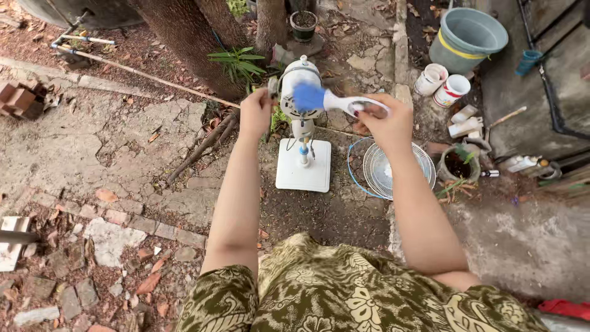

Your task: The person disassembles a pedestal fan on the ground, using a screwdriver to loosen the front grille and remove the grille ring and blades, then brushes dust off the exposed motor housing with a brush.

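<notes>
Far left, a pile of bricks (pixel 21 98) on cracked paving; then a tree trunk (pixel 190 43) leaning up out of frame; next, left hand (pixel 257 114) closed around the side of the white fan motor head (pixel 301 69), apparently bracing it; motor head upright on its stand above the square white base (pixel 303 167), in the middle of the ground ahead, guard and blades off; across its front, a brush (pixel 335 101) with blue bristles and a white handle, bristles blurred against the housing; right hand (pixel 384 123) wrapped shut on that handle; just right of the base, a round wire grille (pixel 393 172) lying flat; far right, a grey bucket (pixel 467 37). Judging from this, scrubbing of the motor housing in hand; further strokes call for a firm left-hand hold, lest the stand tip, and bristles angled into the vents.
</notes>
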Motion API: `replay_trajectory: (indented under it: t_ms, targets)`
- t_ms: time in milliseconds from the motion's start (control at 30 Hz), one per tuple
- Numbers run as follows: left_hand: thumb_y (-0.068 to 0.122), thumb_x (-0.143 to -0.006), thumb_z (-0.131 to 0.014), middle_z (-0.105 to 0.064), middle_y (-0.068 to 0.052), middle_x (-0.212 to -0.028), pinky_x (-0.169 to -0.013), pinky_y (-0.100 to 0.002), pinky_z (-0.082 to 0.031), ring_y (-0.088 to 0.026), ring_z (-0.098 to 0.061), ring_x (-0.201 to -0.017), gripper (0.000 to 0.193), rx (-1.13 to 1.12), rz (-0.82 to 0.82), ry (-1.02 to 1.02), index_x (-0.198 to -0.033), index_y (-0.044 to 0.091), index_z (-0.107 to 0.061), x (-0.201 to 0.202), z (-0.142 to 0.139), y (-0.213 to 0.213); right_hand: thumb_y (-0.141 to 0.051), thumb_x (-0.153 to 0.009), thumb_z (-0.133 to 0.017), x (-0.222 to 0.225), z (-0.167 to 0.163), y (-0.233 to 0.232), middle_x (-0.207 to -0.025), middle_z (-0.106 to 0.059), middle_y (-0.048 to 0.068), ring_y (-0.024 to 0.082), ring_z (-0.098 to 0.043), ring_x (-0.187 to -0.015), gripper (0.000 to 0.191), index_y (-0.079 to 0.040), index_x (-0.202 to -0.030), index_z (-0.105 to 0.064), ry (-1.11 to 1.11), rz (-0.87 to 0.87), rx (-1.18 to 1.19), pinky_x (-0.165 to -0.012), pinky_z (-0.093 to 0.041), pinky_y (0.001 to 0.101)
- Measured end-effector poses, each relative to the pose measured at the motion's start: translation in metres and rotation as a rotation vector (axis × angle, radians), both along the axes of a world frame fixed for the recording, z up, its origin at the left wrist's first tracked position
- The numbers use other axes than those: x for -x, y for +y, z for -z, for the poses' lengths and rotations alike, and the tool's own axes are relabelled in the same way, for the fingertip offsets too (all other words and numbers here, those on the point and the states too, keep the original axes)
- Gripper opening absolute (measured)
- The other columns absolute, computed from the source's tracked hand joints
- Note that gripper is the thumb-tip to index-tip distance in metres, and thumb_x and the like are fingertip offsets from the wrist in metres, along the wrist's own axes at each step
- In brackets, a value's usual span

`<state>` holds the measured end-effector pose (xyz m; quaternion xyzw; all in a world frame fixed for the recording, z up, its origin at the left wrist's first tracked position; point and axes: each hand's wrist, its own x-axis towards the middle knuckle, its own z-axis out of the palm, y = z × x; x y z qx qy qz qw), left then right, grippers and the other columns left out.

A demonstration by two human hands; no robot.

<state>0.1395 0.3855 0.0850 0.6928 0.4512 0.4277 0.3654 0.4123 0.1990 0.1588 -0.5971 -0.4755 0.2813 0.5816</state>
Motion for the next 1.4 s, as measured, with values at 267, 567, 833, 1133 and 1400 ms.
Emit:
replay_trajectory:
  t_ms: [267,567,833,1133,1400]
  targets:
    - [0.009,-0.102,-0.058,-0.076,-0.008,-0.095,-0.072,-0.035,-0.052,-0.018,-0.065,-0.078,0.02,0.083,-0.153,0.28,-0.113,0.008,-0.074,0.069,0.025,-0.025,0.004,-0.094,-0.077,-0.025,0.06,-0.043,-0.088,-0.07,0.011,0.015,-0.069,-0.075,0.019,0.002,-0.099,-0.059,-0.111,0.068,-0.123,-0.065,-0.056,0.0264]
    - [0.013,-0.103,-0.054,-0.073,-0.008,-0.102,-0.079,-0.032,-0.051,-0.013,-0.062,-0.086,0.019,0.085,-0.013,0.217,-0.111,0.007,-0.071,0.081,0.058,-0.002,0.001,-0.098,-0.074,0.022,0.07,-0.044,-0.112,-0.075,0.015,0.015,-0.071,-0.084,0.016,-0.005,-0.103,-0.06,-0.009,0.145,-0.063,-0.068,-0.058,0.0278]
    - [0.013,-0.1,-0.056,-0.067,-0.019,-0.104,-0.083,-0.046,-0.052,-0.031,-0.064,-0.095,0.02,-0.146,0.171,0.152,-0.113,0.003,-0.046,0.018,0.034,0.075,0.005,-0.09,-0.079,0.074,0.048,-0.017,-0.117,-0.071,0.012,0.02,-0.071,-0.111,0.039,-0.001,-0.119,-0.053,-0.134,0.117,-0.449,-0.098,-0.061,0.0339]
    - [0.058,-0.089,-0.067,-0.062,-0.019,-0.122,-0.113,-0.073,0.003,-0.036,-0.05,-0.129,0.068,-0.231,0.218,0.784,-0.122,0.001,-0.048,-0.054,-0.006,0.108,0.006,-0.081,-0.084,0.11,0.05,-0.022,-0.118,-0.07,0.016,0.027,-0.071,-0.112,0.029,-0.003,-0.1,-0.063,-0.477,0.137,-0.465,-0.096,-0.057,0.0362]
    - [0.076,-0.079,-0.068,-0.061,-0.019,-0.137,-0.116,-0.072,0.01,-0.033,-0.038,-0.146,0.098,-0.112,0.192,1.02,-0.138,0.0,-0.051,-0.057,-0.027,0.104,0.001,-0.081,-0.086,0.125,0.071,-0.003,-0.12,-0.074,0.015,0.026,-0.073,-0.107,0.03,-0.006,-0.1,-0.063,-0.533,0.006,-0.428,-0.09,-0.059,0.0333]
